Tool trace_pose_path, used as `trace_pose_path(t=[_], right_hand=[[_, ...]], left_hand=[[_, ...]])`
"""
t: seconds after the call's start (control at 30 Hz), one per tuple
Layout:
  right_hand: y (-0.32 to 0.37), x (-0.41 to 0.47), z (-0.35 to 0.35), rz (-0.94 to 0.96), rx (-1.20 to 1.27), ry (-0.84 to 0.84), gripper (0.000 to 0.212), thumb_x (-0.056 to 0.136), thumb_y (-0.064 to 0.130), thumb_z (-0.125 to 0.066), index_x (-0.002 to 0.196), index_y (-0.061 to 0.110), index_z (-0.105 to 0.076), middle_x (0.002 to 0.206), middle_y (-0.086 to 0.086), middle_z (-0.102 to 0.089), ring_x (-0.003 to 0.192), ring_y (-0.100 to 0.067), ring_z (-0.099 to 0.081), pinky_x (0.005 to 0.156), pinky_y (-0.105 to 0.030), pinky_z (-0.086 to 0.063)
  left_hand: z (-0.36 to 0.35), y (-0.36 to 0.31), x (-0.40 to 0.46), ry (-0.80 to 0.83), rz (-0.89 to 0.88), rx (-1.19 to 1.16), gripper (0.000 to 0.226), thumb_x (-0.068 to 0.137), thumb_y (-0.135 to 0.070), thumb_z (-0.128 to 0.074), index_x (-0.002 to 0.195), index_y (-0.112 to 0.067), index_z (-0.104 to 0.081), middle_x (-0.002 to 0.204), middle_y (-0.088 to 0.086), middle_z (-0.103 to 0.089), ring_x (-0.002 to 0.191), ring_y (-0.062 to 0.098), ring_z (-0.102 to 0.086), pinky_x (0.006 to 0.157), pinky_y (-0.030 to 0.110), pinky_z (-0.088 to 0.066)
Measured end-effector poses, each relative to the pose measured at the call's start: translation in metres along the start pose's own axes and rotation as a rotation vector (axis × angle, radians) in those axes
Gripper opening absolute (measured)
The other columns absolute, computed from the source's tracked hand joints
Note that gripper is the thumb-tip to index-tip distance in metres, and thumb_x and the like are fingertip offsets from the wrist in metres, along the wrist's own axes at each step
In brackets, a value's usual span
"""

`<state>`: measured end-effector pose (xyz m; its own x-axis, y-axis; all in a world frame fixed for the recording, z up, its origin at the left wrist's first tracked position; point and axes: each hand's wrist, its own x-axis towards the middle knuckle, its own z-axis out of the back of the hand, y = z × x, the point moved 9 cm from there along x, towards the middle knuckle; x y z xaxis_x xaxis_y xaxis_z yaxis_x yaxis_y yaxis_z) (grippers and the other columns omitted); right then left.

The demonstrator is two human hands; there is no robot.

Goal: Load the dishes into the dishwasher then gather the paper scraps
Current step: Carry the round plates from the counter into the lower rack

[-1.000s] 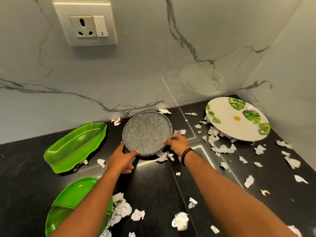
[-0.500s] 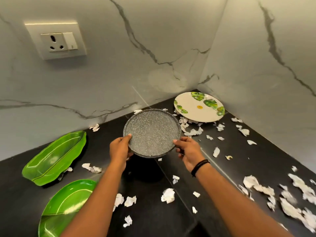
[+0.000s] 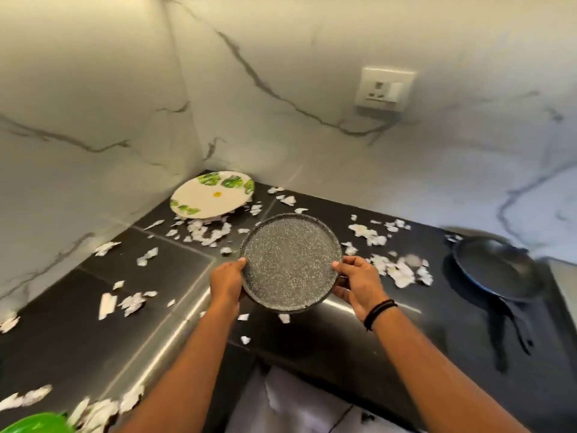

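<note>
A round grey speckled plate is held up above the black counter, tilted toward me. My left hand grips its left rim and my right hand grips its right rim, thumbs on the top face. A white plate with green leaf prints leans in the corner against the marble wall. Torn white paper scraps lie scattered over the counter on both sides of the held plate. No dishwasher is in view.
A dark frying pan sits at the right on the black counter. A green dish edge shows at the bottom left. Marble walls meet in a corner, with a wall socket on the right wall.
Both hands lifted the grey plate off the counter and carried it rightward. My view swung right, so the green dishes slid out of frame and the frying pan came into view.
</note>
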<state>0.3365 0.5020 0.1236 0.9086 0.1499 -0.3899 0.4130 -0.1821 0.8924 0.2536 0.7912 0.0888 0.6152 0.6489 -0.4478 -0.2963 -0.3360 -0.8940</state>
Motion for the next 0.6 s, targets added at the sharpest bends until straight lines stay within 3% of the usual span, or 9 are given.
trace_pose_path(t=[0.13,0.23,0.3,0.5,0.6], right_hand=[[0.005,-0.032,0.115,0.05,0.096,-0.241,0.012,0.094,-0.003,-0.058,0.095,0.01,-0.058,0.091,-0.01,-0.066,0.077,-0.022,-0.063,0.061,-0.036,-0.055],[-0.004,-0.064,0.201,0.089,0.162,-0.477,0.015,0.094,-0.003,-0.056,0.09,0.011,-0.061,0.095,-0.014,-0.066,0.086,-0.026,-0.062,0.082,-0.047,-0.055],[-0.012,-0.091,0.251,0.104,0.204,-0.617,0.02,0.093,-0.004,-0.054,0.086,0.013,-0.06,0.092,-0.01,-0.064,0.091,-0.028,-0.061,0.089,-0.049,-0.053],[-0.052,-0.194,0.383,0.125,0.383,-0.921,0.022,0.087,-0.009,-0.056,0.088,0.013,-0.062,0.084,-0.007,-0.062,0.085,-0.023,-0.056,0.078,-0.038,-0.048],[-0.08,-0.251,0.432,0.127,0.484,-1.032,0.025,0.086,-0.012,-0.053,0.096,0.009,-0.062,0.083,-0.006,-0.062,0.087,-0.023,-0.055,0.082,-0.041,-0.05]], left_hand=[[-0.095,0.02,-0.076,0.234,0.007,0.104,0.017,0.098,-0.014,-0.064,0.082,-0.009,-0.066,0.08,0.012,-0.066,0.074,0.025,-0.063,0.072,0.041,-0.057],[-0.152,0.05,-0.128,0.408,0.022,0.207,0.014,0.099,-0.013,-0.062,0.087,-0.011,-0.067,0.086,0.01,-0.07,0.074,0.025,-0.067,0.058,0.033,-0.056],[-0.183,0.073,-0.16,0.5,0.027,0.282,0.013,0.099,-0.012,-0.062,0.087,-0.012,-0.067,0.086,0.008,-0.071,0.075,0.025,-0.068,0.054,0.031,-0.055],[-0.263,0.145,-0.271,0.764,0.043,0.496,0.009,0.099,-0.012,-0.061,0.093,-0.007,-0.066,0.082,0.008,-0.068,0.067,0.024,-0.066,0.047,0.028,-0.054],[-0.295,0.182,-0.325,0.905,0.034,0.607,0.019,0.098,-0.017,-0.064,0.107,0.0,-0.066,0.085,0.01,-0.071,0.067,0.022,-0.066,0.046,0.027,-0.054]])
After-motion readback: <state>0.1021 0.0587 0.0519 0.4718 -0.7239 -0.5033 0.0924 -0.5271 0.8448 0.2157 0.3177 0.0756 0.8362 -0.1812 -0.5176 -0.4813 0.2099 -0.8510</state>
